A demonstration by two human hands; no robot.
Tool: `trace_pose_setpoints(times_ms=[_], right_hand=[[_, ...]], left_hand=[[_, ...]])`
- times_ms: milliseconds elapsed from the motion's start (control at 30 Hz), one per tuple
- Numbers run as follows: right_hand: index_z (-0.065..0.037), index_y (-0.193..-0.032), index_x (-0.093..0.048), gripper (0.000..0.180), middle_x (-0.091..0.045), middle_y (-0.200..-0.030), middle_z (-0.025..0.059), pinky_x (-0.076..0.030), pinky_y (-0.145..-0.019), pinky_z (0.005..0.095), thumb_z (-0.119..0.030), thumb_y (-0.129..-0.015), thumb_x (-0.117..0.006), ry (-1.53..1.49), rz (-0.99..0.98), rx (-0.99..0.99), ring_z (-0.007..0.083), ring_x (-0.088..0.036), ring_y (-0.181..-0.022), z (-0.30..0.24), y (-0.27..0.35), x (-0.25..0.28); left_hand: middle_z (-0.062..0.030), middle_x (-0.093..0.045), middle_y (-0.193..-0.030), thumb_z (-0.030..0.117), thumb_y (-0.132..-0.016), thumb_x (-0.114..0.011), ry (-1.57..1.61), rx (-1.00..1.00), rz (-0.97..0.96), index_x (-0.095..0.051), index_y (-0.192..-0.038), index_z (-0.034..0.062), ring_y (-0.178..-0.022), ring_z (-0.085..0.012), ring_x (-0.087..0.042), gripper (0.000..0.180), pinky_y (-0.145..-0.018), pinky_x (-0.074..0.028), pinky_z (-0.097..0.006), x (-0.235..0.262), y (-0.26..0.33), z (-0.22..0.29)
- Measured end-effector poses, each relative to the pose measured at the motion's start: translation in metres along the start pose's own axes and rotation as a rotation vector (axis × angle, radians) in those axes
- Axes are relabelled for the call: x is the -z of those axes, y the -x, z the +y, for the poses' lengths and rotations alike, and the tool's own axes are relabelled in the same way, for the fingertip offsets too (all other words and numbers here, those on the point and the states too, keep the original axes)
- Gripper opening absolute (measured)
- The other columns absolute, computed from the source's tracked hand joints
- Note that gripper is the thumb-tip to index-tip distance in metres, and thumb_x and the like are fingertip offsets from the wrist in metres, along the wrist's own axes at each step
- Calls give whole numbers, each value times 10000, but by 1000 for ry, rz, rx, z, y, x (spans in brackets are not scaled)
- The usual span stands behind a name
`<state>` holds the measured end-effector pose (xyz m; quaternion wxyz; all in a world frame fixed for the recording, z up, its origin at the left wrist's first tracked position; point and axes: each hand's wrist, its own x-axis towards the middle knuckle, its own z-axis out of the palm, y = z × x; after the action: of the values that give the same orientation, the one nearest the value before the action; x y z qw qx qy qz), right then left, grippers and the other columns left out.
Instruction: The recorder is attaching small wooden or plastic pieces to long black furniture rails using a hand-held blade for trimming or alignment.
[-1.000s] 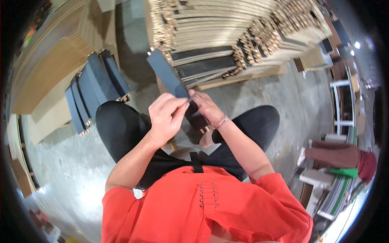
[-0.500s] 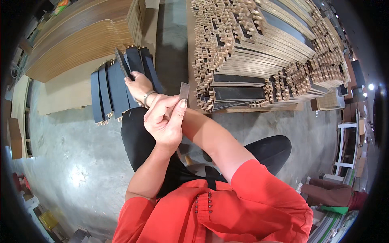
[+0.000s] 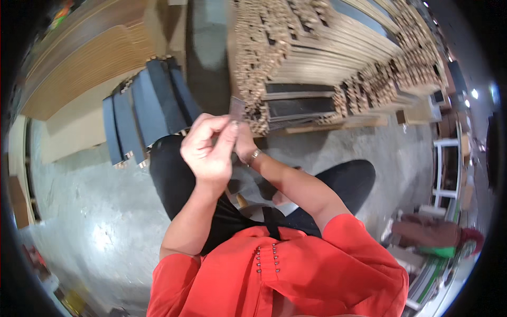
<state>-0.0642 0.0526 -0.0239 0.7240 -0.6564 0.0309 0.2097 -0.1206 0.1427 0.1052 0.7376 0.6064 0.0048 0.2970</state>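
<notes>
My left hand (image 3: 207,153) is closed, pinching a small flat grey metal blade (image 3: 237,109) between thumb and fingers, its free end up. Just behind it is my right hand (image 3: 244,142), with a bracelet or watch on the wrist; its fingers are largely hidden behind the left hand and blurred. Whether it holds anything I cannot make out. Left of my hands lies a fanned row of dark blue-grey slats (image 3: 150,100) with wooden dowels at their ends. Beyond my hands stands a big stack of dowelled slats (image 3: 311,71), some with dark faces.
Wood-toned curved boards (image 3: 84,74) are piled at the far left, beside a pale board (image 3: 74,129). Grey concrete floor (image 3: 95,195) shows around my legs. A white frame (image 3: 445,169) stands at the right, with brown cloth (image 3: 422,232) below it.
My right hand has left the slats on the left and drawn back to the right, behind my left hand. The left hand still pinches the blade. The view has shifted slightly.
</notes>
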Motion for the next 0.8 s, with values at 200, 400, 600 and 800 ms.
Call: trace_pose_setpoints(times_ms=[200,400,600,800], right_hand=[[-36,-915,-500,491,-518,-751,44,-480,-470,294,-433,-780,-755,-177,740,-234,152,-528,-567,8,-2,96],[-20,-865,-511,458,-579,-729,80,-455,-416,309,-381,-769,-777,-189,852,-192,190,-521,-460,-15,-34,125],[-27,-823,-498,320,-579,-676,93,-367,-356,323,-166,-756,-778,-212,909,-138,200,-506,-418,12,-41,137],[-11,-977,-502,363,-602,-855,159,-499,-510,377,-165,-760,-748,-286,883,-247,253,-588,-607,13,-26,143]], left_hand=[[10,-546,-787,-50,-853,-640,11,55,-45,-641,-883,-50,-694,-48,-457,31,-644,-354,-183,-9,9,-6],[36,-556,-772,-14,-878,-637,-16,121,-113,-662,-908,-38,-687,-27,-445,46,-631,-340,-177,-31,17,-20],[54,-549,-757,18,-880,-654,-133,128,-184,-667,-909,-28,-669,-15,-429,55,-604,-327,-172,-41,26,-34],[67,-547,-728,28,-872,-664,-286,101,-233,-675,-887,-10,-652,-11,-425,43,-583,-327,-179,-38,36,-50]])
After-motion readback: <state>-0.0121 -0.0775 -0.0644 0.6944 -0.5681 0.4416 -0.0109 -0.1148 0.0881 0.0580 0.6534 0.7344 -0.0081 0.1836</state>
